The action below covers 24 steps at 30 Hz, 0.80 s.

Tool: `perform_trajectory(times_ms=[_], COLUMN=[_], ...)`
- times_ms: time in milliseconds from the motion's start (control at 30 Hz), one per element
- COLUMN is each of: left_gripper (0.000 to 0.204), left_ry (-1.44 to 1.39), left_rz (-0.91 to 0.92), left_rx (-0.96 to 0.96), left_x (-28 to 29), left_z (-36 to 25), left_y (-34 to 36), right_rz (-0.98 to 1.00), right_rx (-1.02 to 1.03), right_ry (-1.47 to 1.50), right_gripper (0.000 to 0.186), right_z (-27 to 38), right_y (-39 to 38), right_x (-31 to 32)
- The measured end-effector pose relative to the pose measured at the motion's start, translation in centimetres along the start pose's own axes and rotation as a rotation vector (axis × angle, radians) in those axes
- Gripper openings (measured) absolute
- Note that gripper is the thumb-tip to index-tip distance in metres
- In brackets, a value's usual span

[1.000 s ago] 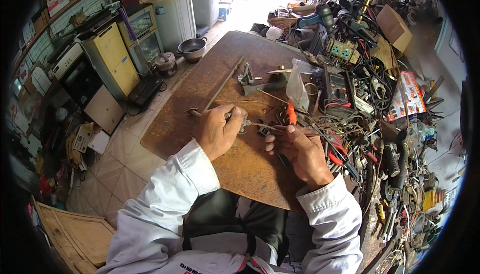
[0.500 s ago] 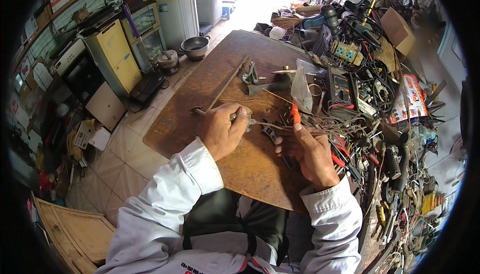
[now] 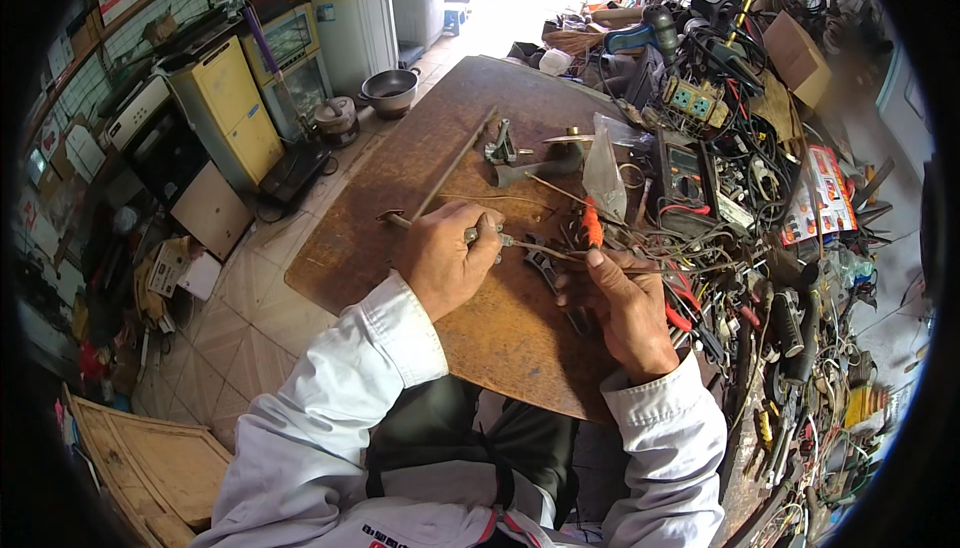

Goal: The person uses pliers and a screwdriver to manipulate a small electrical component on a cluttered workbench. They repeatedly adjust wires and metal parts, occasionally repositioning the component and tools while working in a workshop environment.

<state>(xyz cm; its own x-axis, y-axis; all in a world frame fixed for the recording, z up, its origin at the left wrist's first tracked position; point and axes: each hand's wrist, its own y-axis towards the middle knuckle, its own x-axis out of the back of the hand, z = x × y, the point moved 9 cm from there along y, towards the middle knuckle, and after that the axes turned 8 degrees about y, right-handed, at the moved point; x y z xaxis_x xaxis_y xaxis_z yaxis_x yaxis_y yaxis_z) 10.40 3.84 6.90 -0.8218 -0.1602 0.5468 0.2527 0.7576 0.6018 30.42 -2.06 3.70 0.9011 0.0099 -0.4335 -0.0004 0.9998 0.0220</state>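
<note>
Stretching between the person's two bare hands, a thin brown cable [image 3: 545, 250] hung above the right half of the worktop [image 3: 530, 368]. The left hand [image 3: 445, 258] was closed, its thumb and forefinger pinching a small grey metal fitting [image 3: 507, 240] from which the cable ran. The right hand [image 3: 625, 313] held the cable between its thumb and curled fingers, the gap between them narrow; the contact beneath the thumb was partly hidden. An adjustable wrench [image 3: 543, 268] lay on the worktop between the hands, below the cable. An orange handle [image 3: 592, 223] stood out just beyond the right hand. Past the left hand, a long slim rod [image 3: 458, 163] lay slantwise toward the far edge, with a metal bracket [image 3: 502, 145] and a dark tapered pipe [image 3: 545, 169] to its right. Farther right were a clear plastic bag [image 3: 603, 178] and a multimeter [image 3: 685, 176]. A dense heap of cables and tools [image 3: 790, 328] spread along the right edge. Beyond the left edge, a dark pot [image 3: 390, 93] rested on the tiled floor [image 3: 245, 338].
</note>
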Motion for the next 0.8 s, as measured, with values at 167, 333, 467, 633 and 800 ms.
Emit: perform_trajectory(times_ms=[167, 333, 467, 633, 800], left_gripper=[0.037, 0.049, 0.055, 0.051, 0.042], left_ry=[-0.103, -0.218, -0.511, -0.765, -0.908], left_rz=[0.078, 0.157, 0.13, 0.235, 0.229], left_rx=[0.136, 0.265, 0.308, 0.484, 0.633], left_x=[-0.6, -1.6, -2.9, -3.8, -3.8], left_z=[1.2, 3.3, 5.1, 4.3, 4.4], left_y=[-0.3, -0.7, -1.2, -1.6, -1.9], right_rz=[0.024, 0.041, 0.012, 0.04, 0.018], right_rx=[0.058, 0.509, 0.553, 0.511, 0.498], right_ry=[-0.022, -1.03, -1.597, -1.766, -1.676], right_gripper=[0.031, 0.03, 0.03, 0.025, 0.025], right_z=[0.1, 2.7, 0.8, -1.1, -0.4], right_y=[0.1, -1.0, -1.2, -0.2, 0.0], right_x=[-0.2, -2.3, -3.2, -3.0, -3.7])
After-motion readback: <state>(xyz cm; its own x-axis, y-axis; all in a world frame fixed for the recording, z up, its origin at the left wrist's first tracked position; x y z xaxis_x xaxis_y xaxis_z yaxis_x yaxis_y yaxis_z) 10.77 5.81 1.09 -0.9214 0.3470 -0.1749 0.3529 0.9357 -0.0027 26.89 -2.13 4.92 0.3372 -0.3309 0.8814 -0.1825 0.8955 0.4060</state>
